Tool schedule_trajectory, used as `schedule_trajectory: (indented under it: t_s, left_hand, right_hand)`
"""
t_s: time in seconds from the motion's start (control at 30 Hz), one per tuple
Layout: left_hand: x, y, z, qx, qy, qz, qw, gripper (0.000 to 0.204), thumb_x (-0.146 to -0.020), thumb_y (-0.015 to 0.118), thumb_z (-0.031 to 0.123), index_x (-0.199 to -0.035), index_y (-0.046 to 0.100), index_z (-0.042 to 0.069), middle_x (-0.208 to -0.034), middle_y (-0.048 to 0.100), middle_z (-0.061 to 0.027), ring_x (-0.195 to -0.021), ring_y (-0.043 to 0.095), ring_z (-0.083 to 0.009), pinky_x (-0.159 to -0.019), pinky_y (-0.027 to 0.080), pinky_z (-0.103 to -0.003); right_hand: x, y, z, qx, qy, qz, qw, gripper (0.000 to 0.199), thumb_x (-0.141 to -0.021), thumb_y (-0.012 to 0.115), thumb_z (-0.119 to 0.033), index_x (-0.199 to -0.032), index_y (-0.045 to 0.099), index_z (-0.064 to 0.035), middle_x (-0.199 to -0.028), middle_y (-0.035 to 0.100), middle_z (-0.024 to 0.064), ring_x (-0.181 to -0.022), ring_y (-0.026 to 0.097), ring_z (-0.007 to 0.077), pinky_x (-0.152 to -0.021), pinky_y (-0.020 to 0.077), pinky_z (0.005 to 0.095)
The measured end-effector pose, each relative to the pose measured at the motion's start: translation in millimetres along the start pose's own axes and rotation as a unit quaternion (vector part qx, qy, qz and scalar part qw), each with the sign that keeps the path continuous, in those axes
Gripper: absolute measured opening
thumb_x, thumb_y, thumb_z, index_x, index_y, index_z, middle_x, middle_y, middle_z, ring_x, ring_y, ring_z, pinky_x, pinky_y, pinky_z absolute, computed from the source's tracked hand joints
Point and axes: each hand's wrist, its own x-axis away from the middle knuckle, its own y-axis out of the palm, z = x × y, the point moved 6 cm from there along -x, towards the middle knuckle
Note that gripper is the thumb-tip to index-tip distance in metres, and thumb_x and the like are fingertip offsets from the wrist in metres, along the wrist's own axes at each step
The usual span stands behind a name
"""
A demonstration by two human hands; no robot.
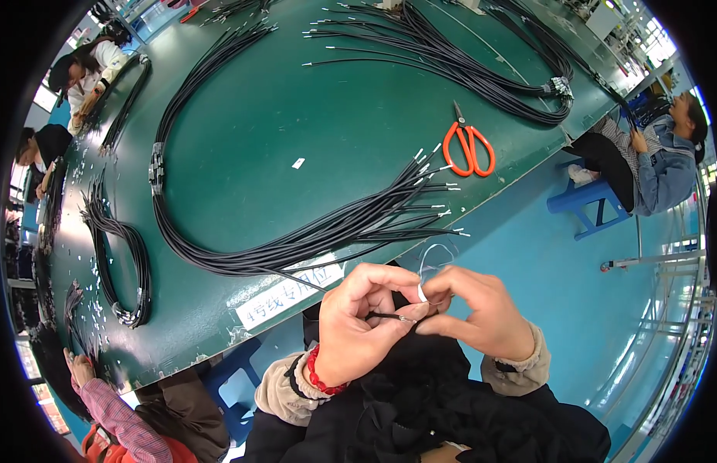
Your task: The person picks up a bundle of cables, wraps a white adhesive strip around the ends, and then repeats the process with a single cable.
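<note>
Over my lap, just off the table's near edge, my left hand (351, 312) is closed around a thin black cable (385, 315), its bare end pointing right. My right hand (482, 312) meets it with thumb and forefinger pinched together. Between the fingertips of both hands sits a small white sleeve-like piece (422, 293). From it a thin pale strand (422, 261) loops upward; my right fingers hide where it ends. On the green table (297, 116) ahead lies a long bundle of black cables (258, 262) with white-tipped ends, bent in a wide curve.
Orange-handled scissors (470, 154) lie right of the bundle. Another cable bundle (482, 77) is at the far right, and a smaller one (138, 270) at the left. A white paper label (285, 297) is stuck near the edge. Co-workers sit around; one is by a blue stool (586, 197).
</note>
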Motion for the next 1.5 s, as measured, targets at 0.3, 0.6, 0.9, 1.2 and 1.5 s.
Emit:
schedule_trajectory:
  t_s: [0.3,0.6,0.9,1.2,1.5]
  left_hand:
    - [1.5,-2.8,5.7,0.031,-0.006,-0.019,0.999,0.028,-0.072,0.067,-0.008,-0.093,0.051,0.0,-0.083,0.061,-0.0082,-0.055,0.044,0.0,-0.05,0.035,-0.014]
    - [2.9,-1.1,9.3,0.064,-0.024,-0.02,0.997,0.032,-0.07,0.066,-0.012,-0.09,0.046,0.003,-0.084,0.061,-0.012,-0.053,0.042,0.0009,-0.05,0.034,-0.013]
    - [1.3,-4.0,11.2,0.053,-0.025,-0.025,0.998,0.032,-0.07,0.066,-0.012,-0.088,0.045,0.003,-0.086,0.062,-0.014,-0.053,0.041,0.0009,-0.05,0.034,-0.013]
    - [0.3,-7.8,10.5,0.059,-0.026,-0.025,0.998,0.03,-0.07,0.068,-0.011,-0.086,0.046,0.003,-0.086,0.062,-0.0133,-0.055,0.044,-0.0002,-0.05,0.036,-0.014]
    - [0.3,-12.4,21.3,0.07,0.086,-0.02,0.994,0.026,-0.074,0.066,-0.005,-0.097,0.053,-0.001,-0.087,0.059,-0.0138,-0.062,0.052,-0.0087,-0.055,0.043,-0.019]
  right_hand:
    - [-0.5,-10.8,-16.4,0.006,-0.138,0.105,0.985,0.036,-0.07,0.068,0.002,-0.105,0.059,-0.001,-0.079,0.061,0.0073,-0.067,0.059,0.0166,-0.061,0.0483,0.0264]
    - [-0.6,-15.2,-16.3,0.01,-0.142,0.129,0.981,0.032,-0.064,0.071,0.002,-0.094,0.066,-0.0036,-0.076,0.06,0.0058,-0.07,0.058,0.0156,-0.06,0.0462,0.025]
    - [-2.0,-18.1,-20.8,-0.013,-0.17,0.169,0.971,0.02,-0.063,0.074,0.0,-0.081,0.066,-0.0022,-0.079,0.062,0.0073,-0.064,0.058,0.0155,-0.059,0.0455,0.0243]
    - [-3.0,-13.4,-22.3,0.037,-0.165,0.144,0.975,0.017,-0.065,0.074,-0.002,-0.079,0.065,-0.0015,-0.076,0.063,0.0088,-0.064,0.058,0.0128,-0.057,0.0453,0.0251]
    - [0.1,-17.9,-20.0,-0.044,-0.161,0.183,0.969,0.016,-0.066,0.073,0.0,-0.077,0.063,0.0,-0.074,0.057,0.008,-0.063,0.053,0.0143,-0.056,0.0403,0.0246]
